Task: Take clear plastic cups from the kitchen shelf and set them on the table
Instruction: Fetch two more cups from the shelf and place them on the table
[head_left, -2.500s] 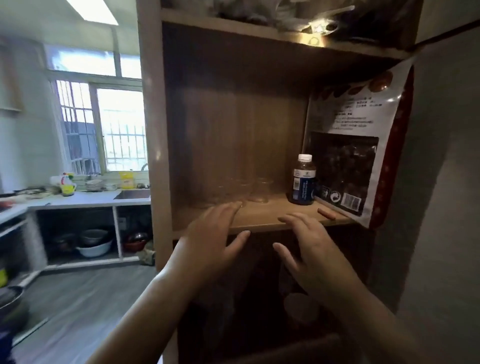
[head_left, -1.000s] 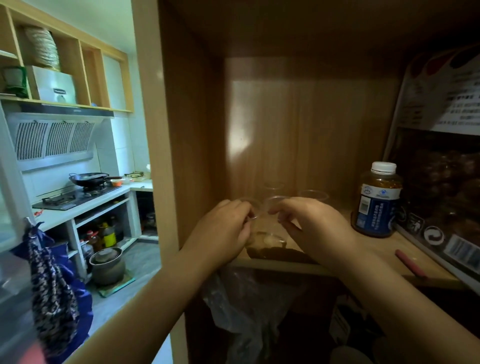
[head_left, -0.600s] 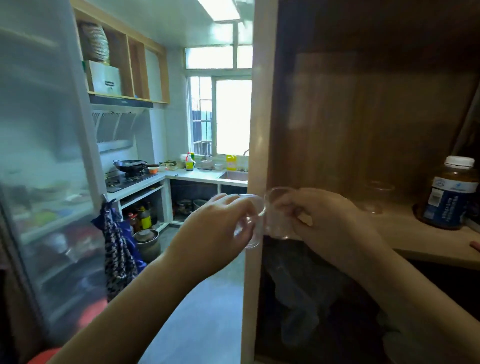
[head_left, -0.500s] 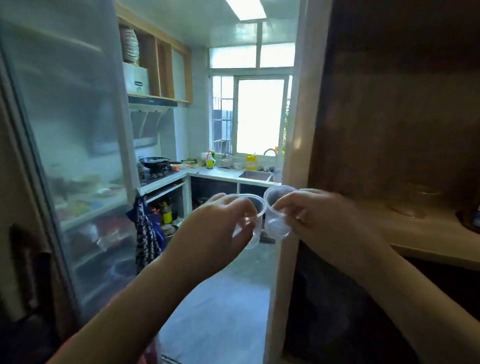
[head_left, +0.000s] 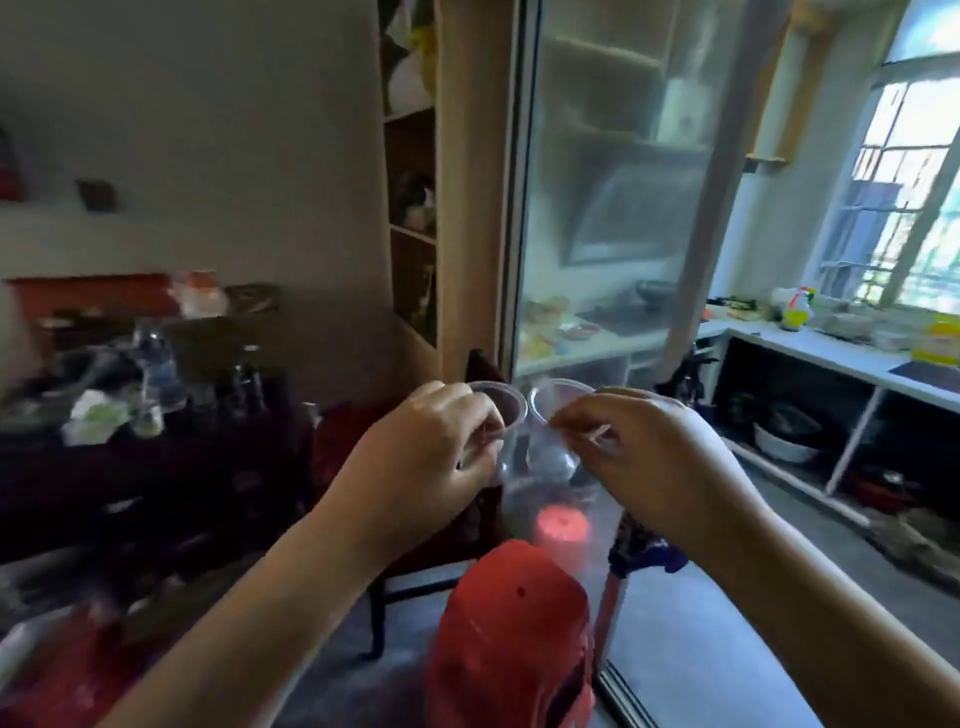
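Having swung away from the shelf, the left hand (head_left: 431, 447) and right hand (head_left: 644, 457) are each pinching a clear cup (head_left: 498, 415), carrying both toward the cluttered dark table (head_left: 218, 467).

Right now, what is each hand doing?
Left hand: closed, pinching the left clear cup by its rim.
Right hand: closed, pinching the right clear cup by its rim.

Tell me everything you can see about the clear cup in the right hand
The right-hand cup is a small tumbler of thin, clear plastic, apparently empty, with a round open rim and a narrower rounded base. It is held in mid-air, tilted so its mouth faces up and towards the camera. The right hand pinches its rim with the fingertips. It sits close beside the matching cup in the left hand; whether the two touch is unclear.
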